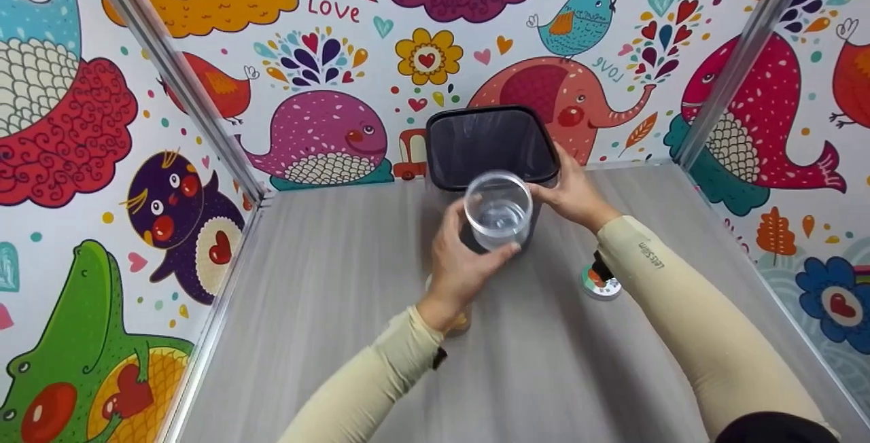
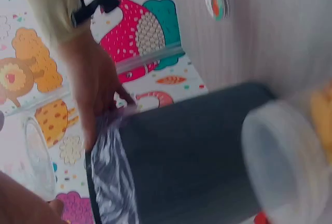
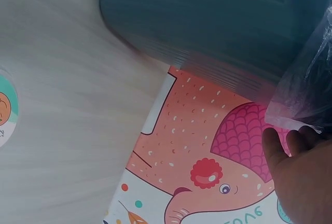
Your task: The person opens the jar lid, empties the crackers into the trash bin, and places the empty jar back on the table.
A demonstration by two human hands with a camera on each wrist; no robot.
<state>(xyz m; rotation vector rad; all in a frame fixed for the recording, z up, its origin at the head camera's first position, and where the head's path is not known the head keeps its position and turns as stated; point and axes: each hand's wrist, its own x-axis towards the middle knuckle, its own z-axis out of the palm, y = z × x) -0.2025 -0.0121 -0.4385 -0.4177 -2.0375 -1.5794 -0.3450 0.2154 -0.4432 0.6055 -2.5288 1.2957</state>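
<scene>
My left hand [image 1: 462, 259] grips a clear plastic cup [image 1: 499, 215], fingers and thumb around its sides. The cup's mouth faces up toward the head camera, in front of the dark trash bin [image 1: 443, 147]; part of the cup also shows in the left wrist view. With my right hand [image 1: 578, 191] I hold the bin's right rim. A thin plastic bag [image 2: 114, 177] lines the bin and folds over its rim; in the right wrist view, my fingertips [image 3: 275, 146] are at the bag's edge.
A round tin or lid with a printed picture [image 1: 601, 285] lies right of the bin. Below my left wrist stands a partly hidden container [image 1: 460, 323]. A blurred translucent open container [image 2: 282, 164] appears in the left wrist view. Patterned walls [image 1: 326, 137] enclose the grey table [image 1: 326, 293].
</scene>
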